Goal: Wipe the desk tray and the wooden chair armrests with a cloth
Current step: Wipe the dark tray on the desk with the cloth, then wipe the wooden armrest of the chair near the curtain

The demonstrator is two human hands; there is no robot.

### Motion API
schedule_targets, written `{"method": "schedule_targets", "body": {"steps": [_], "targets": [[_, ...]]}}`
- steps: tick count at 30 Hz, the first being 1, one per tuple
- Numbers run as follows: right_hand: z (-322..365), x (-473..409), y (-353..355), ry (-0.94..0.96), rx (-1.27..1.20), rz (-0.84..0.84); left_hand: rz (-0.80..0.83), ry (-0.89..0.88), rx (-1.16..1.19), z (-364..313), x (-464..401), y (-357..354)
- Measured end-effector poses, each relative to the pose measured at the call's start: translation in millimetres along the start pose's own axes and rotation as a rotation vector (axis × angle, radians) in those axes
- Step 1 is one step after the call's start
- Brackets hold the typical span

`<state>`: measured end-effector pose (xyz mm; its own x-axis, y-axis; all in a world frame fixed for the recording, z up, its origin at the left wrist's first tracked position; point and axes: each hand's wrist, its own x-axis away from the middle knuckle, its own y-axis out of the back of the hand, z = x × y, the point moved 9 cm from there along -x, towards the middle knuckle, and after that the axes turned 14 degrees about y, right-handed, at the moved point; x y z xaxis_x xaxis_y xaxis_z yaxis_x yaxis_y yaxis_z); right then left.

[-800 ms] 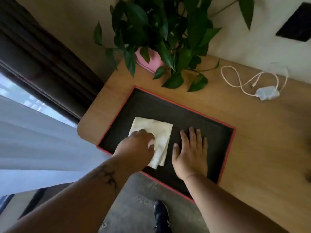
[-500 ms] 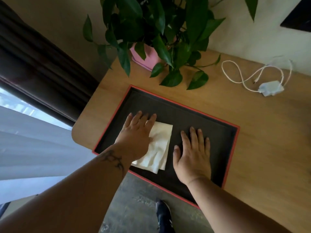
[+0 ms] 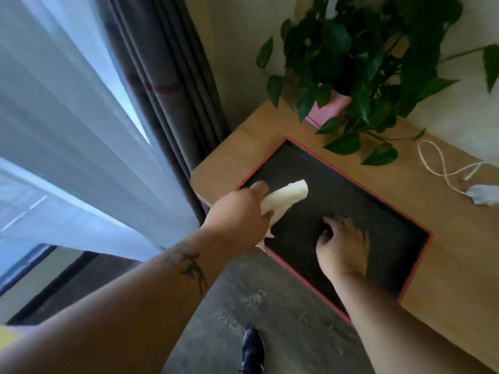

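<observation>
A black desk tray with a thin red rim lies on the wooden desk. My left hand is over the tray's near-left corner, shut on a bunched cream cloth that sticks out up and to the right above the tray floor. My right hand rests on the tray floor near its front edge, fingers bent and spread, holding nothing. No chair armrest is in view.
A leafy green plant in a pink pot stands behind the tray. A white cable with a charger lies at the right. Grey and sheer curtains hang at the left. My shoe is on the grey floor below.
My left hand was flat on the spread cloth; now it has gathered and lifted the cloth at the tray's left corner. My right fingers have curled. The view has swung to the left.
</observation>
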<state>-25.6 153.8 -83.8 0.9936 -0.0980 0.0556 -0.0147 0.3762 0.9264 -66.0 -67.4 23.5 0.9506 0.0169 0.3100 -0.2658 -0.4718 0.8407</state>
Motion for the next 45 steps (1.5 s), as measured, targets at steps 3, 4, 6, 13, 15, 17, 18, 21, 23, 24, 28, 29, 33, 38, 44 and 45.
{"method": "schedule_targets", "body": {"steps": [3, 4, 6, 13, 15, 17, 18, 21, 23, 24, 28, 29, 33, 38, 44, 45], "targets": [[92, 6, 15, 0.113, -0.522, 0.023, -0.085, 0.127, 0.174, 58, 42, 43], [134, 14, 14, 0.179, -0.735, 0.077, -0.083, 0.174, 0.218, 82, 58, 52], [220, 40, -7, 0.305, -1.046, 0.326, -0.060, 0.264, 0.283, 136, 93, 63], [399, 197, -167, 0.627, -0.624, 1.204, -0.143, 0.595, 0.519, 362, 229, 54], [432, 242, -210, 0.675, -0.495, 1.309, -0.192, 0.697, 0.606, 428, 263, 40], [465, 285, -256, 0.650, -0.489, 1.384, -0.259, 0.795, 0.714, 496, 300, 17], [473, 296, -274, 0.614, -0.493, 1.388, -0.301, 0.850, 0.791, 523, 316, 4], [496, 322, -336, 0.567, -0.457, 1.348, -0.364, 1.130, 0.966, 598, 382, -62], [511, 334, -377, 0.564, -0.442, 1.276, -0.290, 1.292, 0.951, 635, 423, -122], [518, 338, -394, 0.567, -0.434, 1.240, -0.245, 1.350, 0.951, 645, 439, -151], [558, 348, -443, 0.706, -0.434, 1.070, -0.089, 1.463, 1.004, 646, 472, -245], [570, 350, -453, 0.793, -0.404, 0.998, -0.050, 1.464, 1.009, 642, 472, -262], [617, 364, -487, 1.180, -0.170, 0.691, -0.019, 1.426, 0.969, 631, 461, -302], [643, 391, -528, 1.507, 0.106, 0.588, -0.188, 1.370, 0.901, 655, 435, -305], [610, 419, -577, 1.793, 0.415, 0.660, -0.254, 1.341, 0.902, 659, 429, -309], [600, 424, -583, 1.789, 0.397, 0.737, -0.261, 1.344, 0.913, 659, 429, -310]]}}
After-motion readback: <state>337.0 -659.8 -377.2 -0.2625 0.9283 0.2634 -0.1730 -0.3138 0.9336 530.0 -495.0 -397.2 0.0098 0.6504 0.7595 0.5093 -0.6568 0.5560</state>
